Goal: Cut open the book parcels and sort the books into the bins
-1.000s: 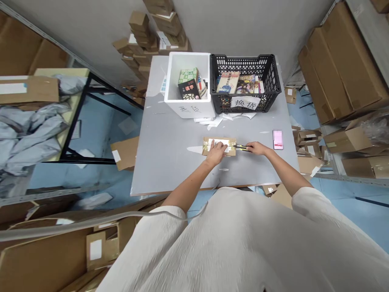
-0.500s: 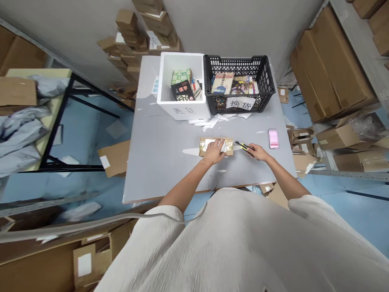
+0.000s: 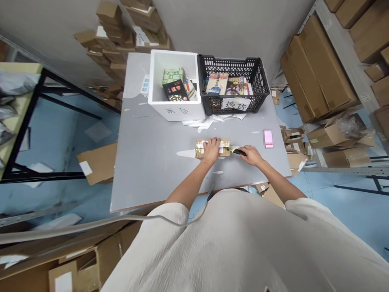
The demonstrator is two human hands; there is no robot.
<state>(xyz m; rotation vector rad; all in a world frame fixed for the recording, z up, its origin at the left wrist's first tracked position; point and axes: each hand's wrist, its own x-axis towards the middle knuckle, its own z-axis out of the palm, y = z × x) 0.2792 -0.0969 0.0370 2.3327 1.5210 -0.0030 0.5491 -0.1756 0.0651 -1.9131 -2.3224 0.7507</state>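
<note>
A small cardboard parcel [image 3: 225, 153], with shiny clear tape and a white label, lies near the middle of the table. My left hand [image 3: 212, 150] rests on top of it, fingers stretched out over the label and pressing it to the table. My right hand [image 3: 252, 155] is closed around a black and yellow box cutter [image 3: 238, 151]. The cutter points left, its tip at the parcel's right end; whether the blade has gone into the tape is too small to tell.
Behind the parcel stand a white foam box [image 3: 177, 110] and a black plastic crate [image 3: 264, 91], both holding books. Paper scraps [image 3: 206, 123] lie before them. A phone [image 3: 268, 139] is at the right of the grey table [image 3: 142, 162]. Cartons [image 3: 306, 77] fill the right side.
My right hand has brought the box cutter left, from beside the parcel to its right end. My left hand stays on the parcel. The view has shifted slightly.
</note>
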